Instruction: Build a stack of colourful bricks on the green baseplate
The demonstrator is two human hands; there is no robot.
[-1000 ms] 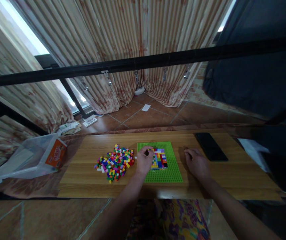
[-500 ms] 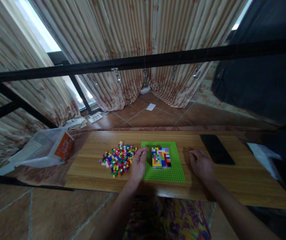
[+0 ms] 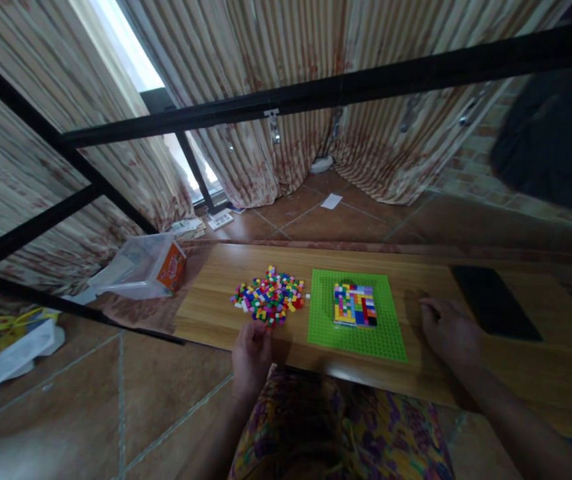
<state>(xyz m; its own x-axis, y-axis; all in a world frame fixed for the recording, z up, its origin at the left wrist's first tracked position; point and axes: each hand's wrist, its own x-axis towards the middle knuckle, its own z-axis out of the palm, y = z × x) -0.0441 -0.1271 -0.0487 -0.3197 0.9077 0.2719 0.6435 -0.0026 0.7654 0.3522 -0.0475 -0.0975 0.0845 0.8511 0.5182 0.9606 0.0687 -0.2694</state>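
Note:
A pile of small coloured bricks (image 3: 269, 304) lies on the wooden table (image 3: 466, 360), left of a green baseplate (image 3: 356, 337). A flat block of coloured bricks (image 3: 355, 305) is built on the plate. My left hand (image 3: 251, 357) hangs at the table's front edge just below the pile, fingers curled, and I cannot make out anything in it. My right hand (image 3: 450, 331) rests on the table right of the plate, fingers bent and pressed down, holding nothing I can see.
A black phone (image 3: 493, 308) lies on the table at the right. A clear plastic box with an orange label (image 3: 143, 269) sits off the table's left end. Black metal bars (image 3: 316, 93) cross in front of striped curtains. White bags (image 3: 11, 347) lie on the tiled floor.
My left hand has drawn back from the brick block on the plate to the table's front edge below the pile. The camera has swung left. My right hand stays put.

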